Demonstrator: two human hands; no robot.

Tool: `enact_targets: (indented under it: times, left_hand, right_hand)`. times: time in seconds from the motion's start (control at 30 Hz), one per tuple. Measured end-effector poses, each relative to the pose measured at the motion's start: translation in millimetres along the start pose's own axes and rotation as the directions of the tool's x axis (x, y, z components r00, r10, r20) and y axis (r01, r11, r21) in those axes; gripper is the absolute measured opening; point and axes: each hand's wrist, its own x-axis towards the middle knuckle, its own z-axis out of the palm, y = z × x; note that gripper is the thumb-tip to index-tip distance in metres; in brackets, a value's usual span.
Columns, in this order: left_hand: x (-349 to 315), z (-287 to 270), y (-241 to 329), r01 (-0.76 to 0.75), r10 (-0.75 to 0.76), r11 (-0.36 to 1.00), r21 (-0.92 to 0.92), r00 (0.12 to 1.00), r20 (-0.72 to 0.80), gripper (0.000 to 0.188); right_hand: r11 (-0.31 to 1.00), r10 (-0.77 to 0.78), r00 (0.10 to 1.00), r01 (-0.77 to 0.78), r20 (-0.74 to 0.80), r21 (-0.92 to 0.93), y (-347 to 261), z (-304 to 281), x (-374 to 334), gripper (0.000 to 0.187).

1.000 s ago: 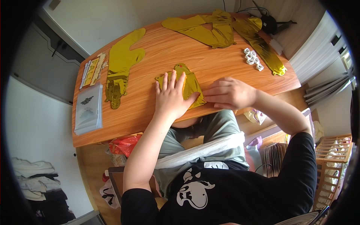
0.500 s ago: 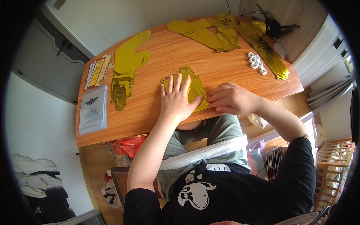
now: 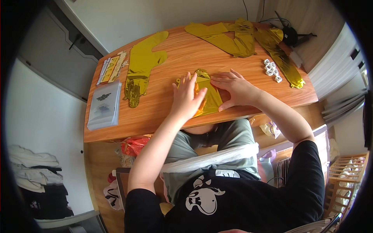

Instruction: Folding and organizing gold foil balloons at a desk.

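Folded gold foil piece [image 3: 213, 101], roughly rectangular, on the counter [image 3: 167, 120] near its front edge, right in front of the person; a narrower rounded end points to the far side. Surface shiny, a few creases.

Left hand [image 3: 186, 99] over its left part: fingers pointing away from the body, thumb apart from them toward the right, nothing clamped. Whether the palm presses down, can't tell. Right hand [image 3: 240, 90] at its right edge: fingers stretched out leftward, fingertips at the upper right of the foil, thumb apart and low, by the near right corner. No grip on that side either.

Around it: mitten-shaped gold foil [image 3: 144, 60] lying flat to the left, crinkled at its near end. Angular gold foil [image 3: 237, 43] at the back; long gold foil strip [image 3: 286, 62] slanting down the right side. White rolls [image 3: 271, 70] clustered left of that strip. Black device with antennas [image 3: 290, 36] at the far right corner.

Left end: stack of clear plastic sleeves [image 3: 104, 105], with paper strips [image 3: 112, 70] just beyond.

Below counter level: red plastic bag [image 3: 134, 146] on the left, white band [image 3: 211, 158] across the lap, black T-shirt [image 3: 248, 198] with white print.
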Motion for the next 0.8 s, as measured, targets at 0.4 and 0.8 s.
enact_targets:
  times: [0.4, 0.8]
  left_hand:
    - [-9, -83, -37, -0.267, 0.147, 0.954, 0.135, 0.81, 0.567, 0.116]
    - [-7, -83, -33, -0.207, 0.019, 0.95, 0.234, 0.785, 0.619, 0.137]
  right_hand:
    - [0.996, 0.017, 1.0, -0.017, 0.004, -0.088, -3, -4, 0, 0.106]
    - [0.991, 0.026, 0.999, -0.02, 0.04, -0.135, -6, -9, 2, 0.108]
